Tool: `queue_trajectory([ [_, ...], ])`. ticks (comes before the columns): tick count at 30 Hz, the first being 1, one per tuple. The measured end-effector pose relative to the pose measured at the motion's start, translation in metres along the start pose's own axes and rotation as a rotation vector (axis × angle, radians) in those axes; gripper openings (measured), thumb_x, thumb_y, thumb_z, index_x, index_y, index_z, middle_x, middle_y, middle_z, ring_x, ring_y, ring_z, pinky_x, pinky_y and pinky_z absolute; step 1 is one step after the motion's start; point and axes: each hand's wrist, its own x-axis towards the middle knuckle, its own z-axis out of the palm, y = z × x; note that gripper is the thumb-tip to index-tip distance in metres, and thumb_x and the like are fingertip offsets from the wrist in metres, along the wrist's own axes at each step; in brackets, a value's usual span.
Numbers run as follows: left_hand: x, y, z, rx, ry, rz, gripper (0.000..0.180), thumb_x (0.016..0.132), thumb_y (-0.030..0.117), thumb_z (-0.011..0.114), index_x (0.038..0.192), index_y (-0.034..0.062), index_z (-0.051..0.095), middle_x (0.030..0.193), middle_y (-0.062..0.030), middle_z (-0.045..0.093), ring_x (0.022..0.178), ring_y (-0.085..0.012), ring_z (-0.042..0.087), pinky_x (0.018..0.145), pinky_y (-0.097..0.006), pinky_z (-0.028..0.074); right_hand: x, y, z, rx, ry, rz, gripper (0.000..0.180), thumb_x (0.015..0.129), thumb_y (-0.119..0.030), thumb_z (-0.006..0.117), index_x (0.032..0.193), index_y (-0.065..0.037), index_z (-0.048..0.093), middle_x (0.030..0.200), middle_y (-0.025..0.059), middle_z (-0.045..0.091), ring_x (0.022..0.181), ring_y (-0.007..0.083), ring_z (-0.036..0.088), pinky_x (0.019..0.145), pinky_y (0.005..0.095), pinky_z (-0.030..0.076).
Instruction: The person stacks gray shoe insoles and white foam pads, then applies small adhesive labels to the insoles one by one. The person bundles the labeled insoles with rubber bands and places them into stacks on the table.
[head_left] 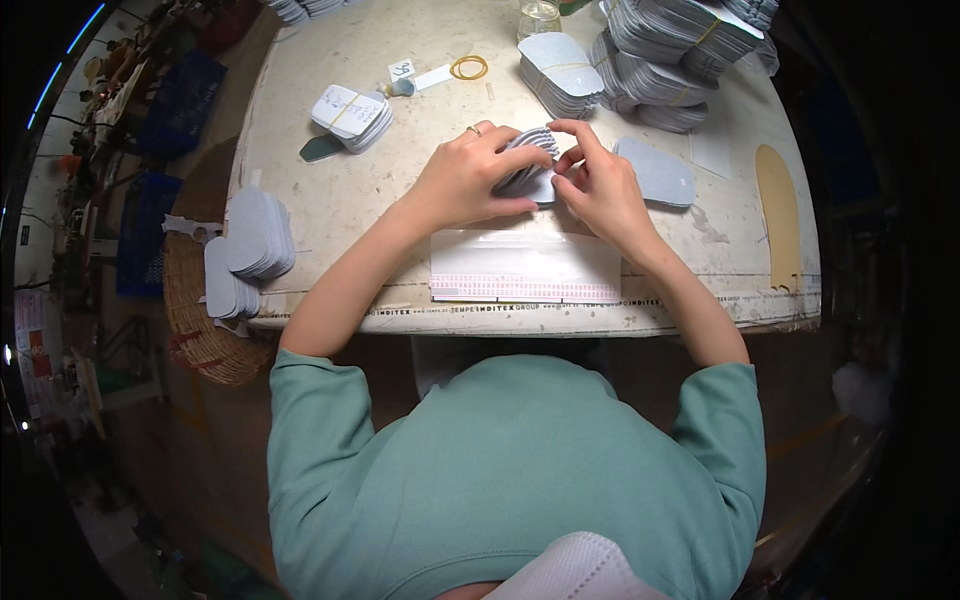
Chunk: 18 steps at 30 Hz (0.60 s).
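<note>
Over the middle of the table, my left hand grips a small stack of grey insoles, thumb on the near side and fingers over the far side. The stack's layered edges fan out toward the right. My right hand is closed at the stack's right edge, thumb and curled fingertips pinching there and the index finger arched above. Its exact hold is partly hidden by the fingers. Just right of that hand lies another grey insole pile. A white paper strip with red printed rows lies below both hands.
Banded insole stacks and a taller heap stand at the far right. A smaller banded bundle and rubber bands lie far left. More insoles sit at the left edge beside a wicker basket. A tan sole template lies right.
</note>
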Motion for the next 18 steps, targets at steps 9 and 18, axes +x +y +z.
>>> queue_trajectory([
  [9, 0.0, 0.0, -0.0002, 0.016, 0.004, 0.011, 0.046, 0.067, 0.036, 0.083, 0.108, 0.0222, 0.066, 0.096, -0.0079, 0.064, 0.087, -0.0281, 0.062, 0.074, -0.039, 0.053, 0.0017, 0.0032, 0.0025, 0.068, 0.014, 0.013, 0.053, 0.076, -0.002, 0.062, 0.127, -0.012, 0.05, 0.078, 0.0057, 0.066, 0.064, 0.0188, 0.065, 0.064, 0.0337, 0.051],
  [18, -0.0002, -0.001, 0.0, 0.018, 0.021, 0.024, 0.047, 0.067, 0.037, 0.083, 0.108, 0.022, 0.066, 0.096, -0.0081, 0.063, 0.087, -0.0281, 0.062, 0.075, -0.039, 0.053, -0.0026, 0.006, 0.0036, -0.084, 0.094, -0.09, 0.06, 0.078, -0.003, 0.065, 0.135, -0.017, 0.049, 0.08, 0.0026, 0.066, 0.065, 0.0141, 0.062, 0.062, 0.0303, 0.05],
])
